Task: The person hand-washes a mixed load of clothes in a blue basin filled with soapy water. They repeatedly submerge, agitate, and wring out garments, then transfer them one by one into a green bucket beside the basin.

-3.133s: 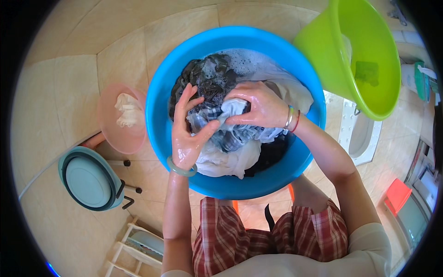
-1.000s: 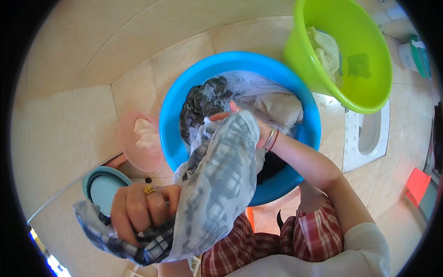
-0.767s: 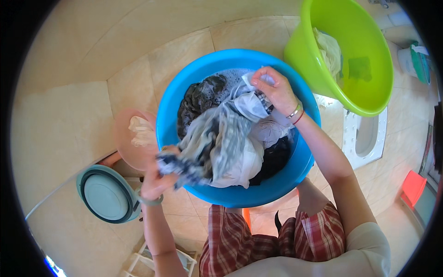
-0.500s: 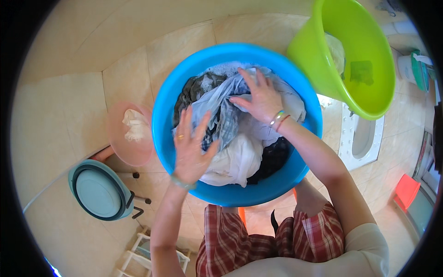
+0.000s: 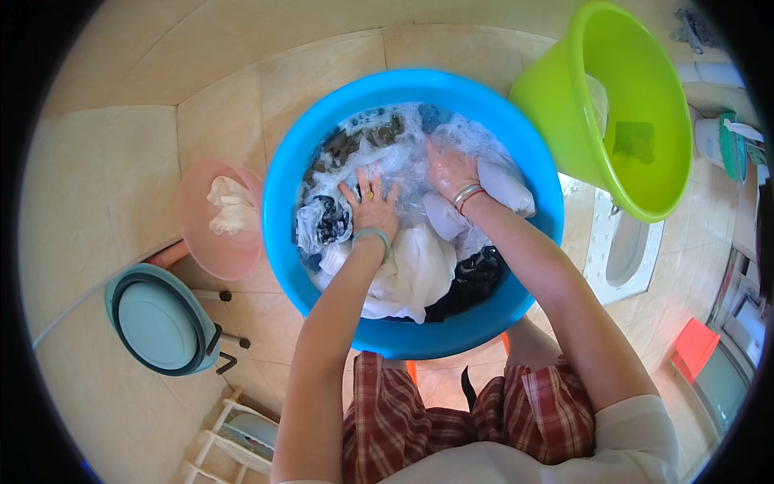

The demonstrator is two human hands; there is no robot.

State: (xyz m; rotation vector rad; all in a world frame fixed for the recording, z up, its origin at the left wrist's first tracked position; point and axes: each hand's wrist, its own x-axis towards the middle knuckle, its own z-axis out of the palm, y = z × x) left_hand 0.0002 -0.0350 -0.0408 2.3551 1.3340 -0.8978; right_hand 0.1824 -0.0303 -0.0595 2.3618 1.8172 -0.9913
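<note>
A large blue basin (image 5: 282, 266) of soapy water and laundry stands in front of me. My left hand (image 5: 372, 208) presses down into the wash with its fingers spread. It lies between a bunched dark-and-white patterned cloth (image 5: 332, 222) and a white garment (image 5: 419, 270). My right hand (image 5: 453, 171) pushes into the suds, its fingers partly under foam but seemingly stretched out. Beside its wrist, pale fabric (image 5: 506, 187) bulges above the water. Black cloth (image 5: 472, 286) lies at the basin's near right, and dark brownish cloth (image 5: 343, 145) shows through foam at the far left.
A tall lime-green tub (image 5: 556, 113) stands at the far right, beside a white squat toilet (image 5: 601, 250). Left of the basin are a pink bowl (image 5: 197, 242) with pale cloth (image 5: 232, 206) and a grey-green folding basin (image 5: 157, 323). A white rack (image 5: 211, 436) stands at the lower left.
Both hands have gone from above the laundry down into it. The light blue-grey cloth has sunk, and water and foam have risen around the clothes.
</note>
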